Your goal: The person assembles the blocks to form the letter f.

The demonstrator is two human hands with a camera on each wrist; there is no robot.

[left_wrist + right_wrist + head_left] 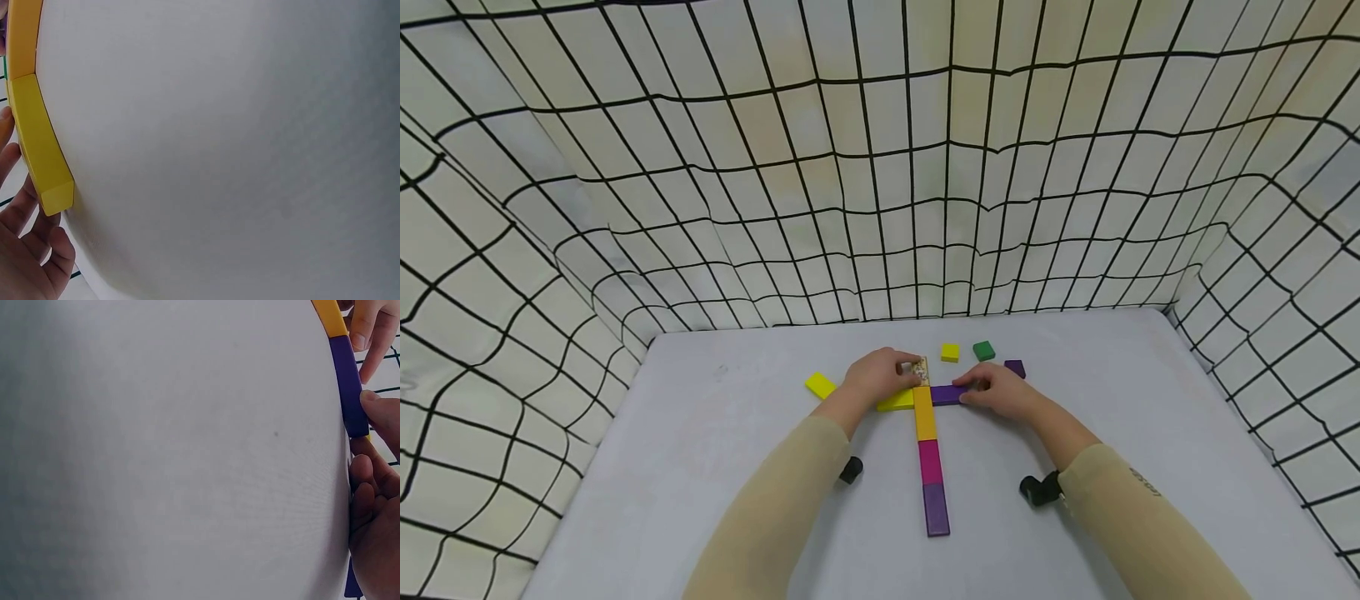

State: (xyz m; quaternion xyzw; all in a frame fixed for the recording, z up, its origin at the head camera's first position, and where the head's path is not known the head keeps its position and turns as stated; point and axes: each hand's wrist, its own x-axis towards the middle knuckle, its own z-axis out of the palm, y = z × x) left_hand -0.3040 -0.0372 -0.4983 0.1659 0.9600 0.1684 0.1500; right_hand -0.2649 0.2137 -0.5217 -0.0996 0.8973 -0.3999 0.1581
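Several coloured blocks lie end to end in a cross. Its column has a patterned cream block [922, 372] at the top, then an orange block [925, 414], a magenta block [930, 462] and a purple block [936, 509]. My left hand [877, 377] holds the patterned block between thumb and index finger, above the yellow block [41, 134] that forms the left arm. With thumb and fingertips, my right hand [1003, 392] pinches the dark purple block [350, 387] forming the right arm. That block's inner end meets the orange one.
Beyond the cross lie a small yellow block [950, 352], a green block [983, 350] and a dark purple piece [1015, 367]. Another yellow block [820, 384] is left of my left hand. Black netting [910, 150] over pale cloth rises around the white table [700, 467].
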